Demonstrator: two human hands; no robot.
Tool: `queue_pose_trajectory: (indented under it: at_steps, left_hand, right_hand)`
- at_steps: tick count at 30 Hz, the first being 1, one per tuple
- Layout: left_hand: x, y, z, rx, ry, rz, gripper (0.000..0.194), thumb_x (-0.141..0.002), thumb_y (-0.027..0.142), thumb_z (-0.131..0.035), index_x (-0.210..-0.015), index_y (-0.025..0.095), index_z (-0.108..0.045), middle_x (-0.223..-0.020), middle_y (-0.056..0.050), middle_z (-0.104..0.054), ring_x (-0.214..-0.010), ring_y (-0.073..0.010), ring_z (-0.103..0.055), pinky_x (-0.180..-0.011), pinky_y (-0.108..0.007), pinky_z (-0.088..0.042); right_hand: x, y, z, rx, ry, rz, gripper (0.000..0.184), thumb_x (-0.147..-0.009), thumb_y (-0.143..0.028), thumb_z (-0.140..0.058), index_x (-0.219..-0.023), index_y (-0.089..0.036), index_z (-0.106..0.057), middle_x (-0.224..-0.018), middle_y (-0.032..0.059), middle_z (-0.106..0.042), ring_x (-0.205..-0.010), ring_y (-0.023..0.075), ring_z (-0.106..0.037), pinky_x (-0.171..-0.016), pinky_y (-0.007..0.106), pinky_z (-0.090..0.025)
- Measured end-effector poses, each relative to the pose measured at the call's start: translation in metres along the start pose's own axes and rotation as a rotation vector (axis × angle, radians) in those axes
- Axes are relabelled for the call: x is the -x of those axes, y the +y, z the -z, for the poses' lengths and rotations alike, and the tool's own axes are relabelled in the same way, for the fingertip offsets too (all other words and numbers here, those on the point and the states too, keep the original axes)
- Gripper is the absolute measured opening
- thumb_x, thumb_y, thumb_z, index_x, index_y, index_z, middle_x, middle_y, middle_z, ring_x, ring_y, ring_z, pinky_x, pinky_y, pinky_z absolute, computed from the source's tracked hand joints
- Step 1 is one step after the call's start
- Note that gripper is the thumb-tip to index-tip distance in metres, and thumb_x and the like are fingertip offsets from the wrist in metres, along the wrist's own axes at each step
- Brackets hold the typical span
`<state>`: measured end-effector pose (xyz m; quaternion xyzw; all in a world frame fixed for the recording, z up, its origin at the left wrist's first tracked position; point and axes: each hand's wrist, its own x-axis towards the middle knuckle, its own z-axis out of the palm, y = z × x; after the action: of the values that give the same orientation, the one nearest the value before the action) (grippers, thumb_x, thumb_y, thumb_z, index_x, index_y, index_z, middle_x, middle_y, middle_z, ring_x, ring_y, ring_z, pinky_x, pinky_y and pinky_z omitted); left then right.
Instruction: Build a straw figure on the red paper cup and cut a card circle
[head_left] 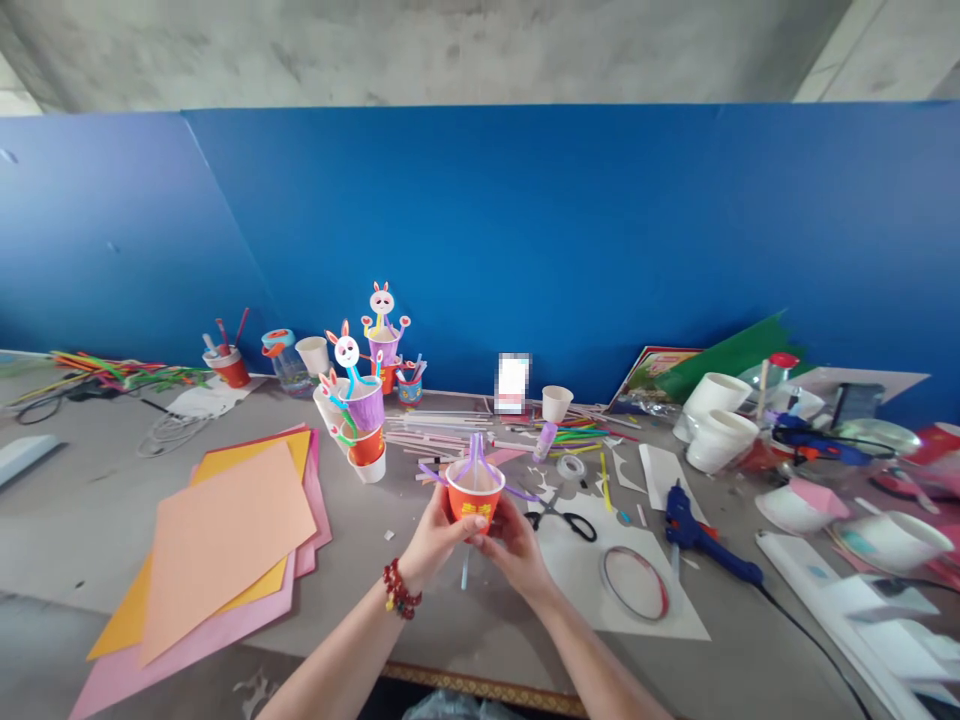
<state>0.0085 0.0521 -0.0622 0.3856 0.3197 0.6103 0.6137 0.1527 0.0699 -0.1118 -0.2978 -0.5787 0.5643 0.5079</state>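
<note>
Your left hand [444,530]: pinching red cup [471,492]
Your right hand [517,555]: supporting it, toward bench's [352,540] front edge
Purple straws [477,452]: apparently fitted
Rabbit face: missing

Single head-worn view, looking forward and down past both hands [480,535], fairly close

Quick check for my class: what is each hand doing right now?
Left hand: closed on the red paper cup.
Right hand: closed on the same cup, from its other side.
</note>
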Motion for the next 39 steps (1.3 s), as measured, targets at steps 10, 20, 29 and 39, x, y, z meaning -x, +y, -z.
queue_pose_trajectory:
  at_steps: [10, 20, 29, 39]
  left_hand:
    - [-0.004, 0.013, -0.011, -0.086, 0.062, -0.063, 0.045, -0.072, 0.031, -0.082, -0.112, 0.018, -0.064, -0.095, -0.007, -0.072, -0.075, -0.0161, -0.065, -0.068, -0.025, -0.052]
    - [0.0, 0.022, -0.009, -0.057, 0.02, -0.12, 0.051, -0.074, 0.03, -0.081, -0.12, 0.021, -0.062, -0.108, -0.01, -0.073, -0.096, -0.0237, -0.069, -0.084, -0.032, -0.054]
    - [-0.007, 0.018, -0.004, -0.066, 0.043, -0.154, 0.048, -0.074, 0.028, -0.081, -0.117, 0.021, -0.061, -0.105, -0.009, -0.074, -0.092, -0.0224, -0.07, -0.082, -0.031, -0.055]
    - [0.004, 0.01, -0.011, -0.134, -0.067, -0.013, 0.058, -0.074, 0.04, -0.079, -0.122, 0.019, -0.054, -0.098, -0.01, -0.073, -0.053, -0.01, -0.058, -0.036, -0.015, -0.036]
  right_hand:
    - [0.004, -0.007, -0.006, 0.267, -0.106, -0.01, 0.033, -0.083, -0.051, -0.069, -0.093, -0.02, -0.066, -0.076, 0.0028, -0.067, -0.061, 0.0142, -0.06, -0.053, 0.024, -0.047]
    - [0.01, -0.015, -0.014, 0.35, -0.191, -0.014, 0.04, -0.092, -0.048, -0.059, -0.068, -0.018, -0.068, -0.064, 0.0036, -0.069, -0.053, 0.0133, -0.058, -0.048, 0.022, -0.041]
    - [0.009, -0.016, -0.012, 0.391, -0.206, -0.012, 0.036, -0.094, -0.045, -0.057, -0.073, -0.019, -0.071, -0.068, 0.004, -0.07, -0.056, 0.0136, -0.06, -0.049, 0.021, -0.041]
    - [0.01, -0.015, -0.009, 0.38, -0.182, 0.17, 0.036, -0.097, -0.045, -0.051, -0.08, -0.018, -0.068, -0.071, 0.0043, -0.069, -0.061, 0.015, -0.063, -0.053, 0.022, -0.044]
